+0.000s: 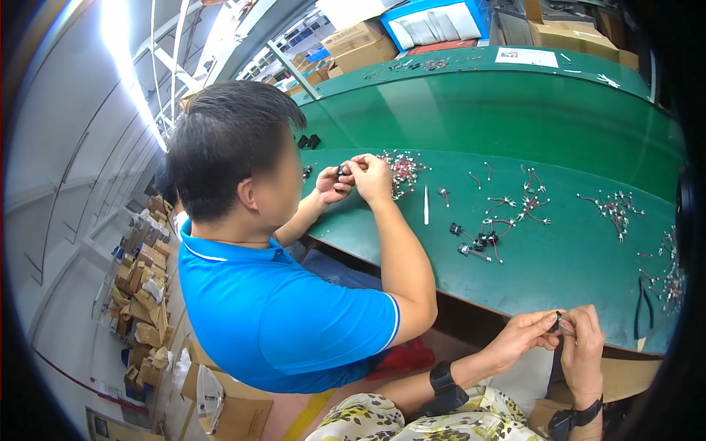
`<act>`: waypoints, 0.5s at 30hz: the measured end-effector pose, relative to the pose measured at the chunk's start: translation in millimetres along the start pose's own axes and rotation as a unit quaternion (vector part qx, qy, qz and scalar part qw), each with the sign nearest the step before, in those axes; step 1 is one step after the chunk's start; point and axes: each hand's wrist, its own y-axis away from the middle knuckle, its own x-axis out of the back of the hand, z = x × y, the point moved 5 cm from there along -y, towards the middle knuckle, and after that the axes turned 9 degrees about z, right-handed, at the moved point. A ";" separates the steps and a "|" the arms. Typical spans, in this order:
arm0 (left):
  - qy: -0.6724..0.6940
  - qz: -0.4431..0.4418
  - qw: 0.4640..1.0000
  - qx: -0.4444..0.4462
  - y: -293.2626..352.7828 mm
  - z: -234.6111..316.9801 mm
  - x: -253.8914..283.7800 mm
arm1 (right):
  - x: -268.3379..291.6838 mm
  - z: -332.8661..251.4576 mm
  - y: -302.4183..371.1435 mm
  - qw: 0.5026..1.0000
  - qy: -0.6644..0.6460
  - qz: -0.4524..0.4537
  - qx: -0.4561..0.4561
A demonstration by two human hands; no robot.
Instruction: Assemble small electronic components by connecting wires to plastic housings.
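Just off the table's front edge, my left hand (522,339) pinches a small black part (557,319) between thumb and fingertips. My right hand (583,344) meets it from the other side, its fingers closed at the same part; whether they hold a wire or other tiny piece is too small to tell. Beyond my hands, several black parts with wires (484,239) lie on the green table (540,287). A tool with long black handles (642,312) lies to the right of my right hand.
At my left a person in a blue shirt (294,301) handles another small black piece. White tweezers (426,205), a heap of red-and-white wire leads (401,173) and a smaller bunch (616,212) lie on the table. A raised shelf (471,73) runs behind.
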 end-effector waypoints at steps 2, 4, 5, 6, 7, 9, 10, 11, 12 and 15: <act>0.010 0.003 1.000 0.029 -5.0 -4.5 -6.4 | 8.2 0.6 2.9 0.999 0.008 0.024 -0.030; 0.030 -0.011 0.999 0.030 -15.4 -20.3 0.6 | 11.4 6.0 5.0 0.999 0.031 -0.003 -0.029; 0.060 -0.003 0.997 0.050 -10.7 -15.4 12.9 | -1.2 10.1 3.4 0.999 0.022 -0.042 0.008; 0.056 -0.019 0.998 0.007 -6.6 -2.4 6.1 | -11.9 24.4 9.6 0.997 0.016 -0.063 0.032; 0.004 0.036 0.999 0.005 -3.4 -2.3 17.5 | -17.4 27.7 8.6 0.996 -0.061 -0.069 0.013; -0.096 0.056 0.991 -0.074 5.9 17.1 17.8 | -43.7 32.0 15.8 0.991 -0.088 -0.100 -0.030; -0.068 0.076 0.993 -0.054 4.6 21.9 13.9 | -50.8 23.5 8.7 0.989 -0.099 -0.101 -0.043; -0.148 0.115 0.978 -0.085 18.2 32.9 12.1 | -44.9 22.8 3.4 0.984 -0.178 -0.020 -0.013; -0.127 0.123 0.981 -0.077 9.8 32.8 23.8 | -46.2 24.3 2.5 0.985 -0.165 -0.042 -0.013; -0.394 0.065 0.893 -0.209 -10.4 29.2 4.5 | -17.6 38.6 13.3 0.991 -0.113 0.058 0.042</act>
